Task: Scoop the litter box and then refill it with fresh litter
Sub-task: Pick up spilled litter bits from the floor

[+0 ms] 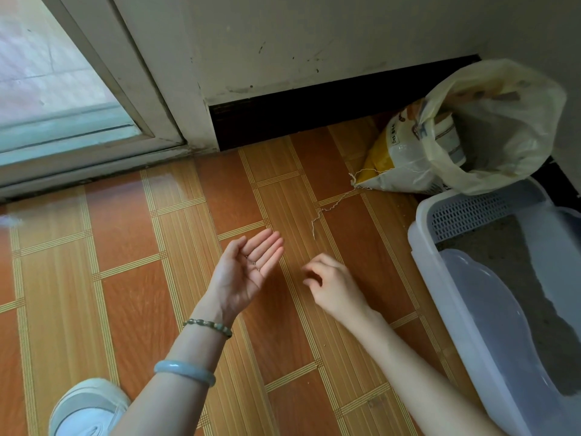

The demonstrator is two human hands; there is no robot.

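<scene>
A pale lavender litter box (423,247) with a perforated rim sits at the right, grey litter (515,262) inside it. Behind it lies a yellow-and-white litter bag (390,152) with a loose string trailing over the floor. A cream plastic bag (503,121) stands open beside it, holding a white tub. My left hand (248,269) is palm up over the floor, fingers together, with a few tiny dark grains on the palm. My right hand (330,281) hovers just right of it, fingers curled and pinched; nothing visible in them.
The floor is orange-brown wood-pattern vinyl. A sliding glass door (63,89) and its track run along the upper left. A dark baseboard (314,105) lines the wall. My white shoe (85,407) shows at the bottom left.
</scene>
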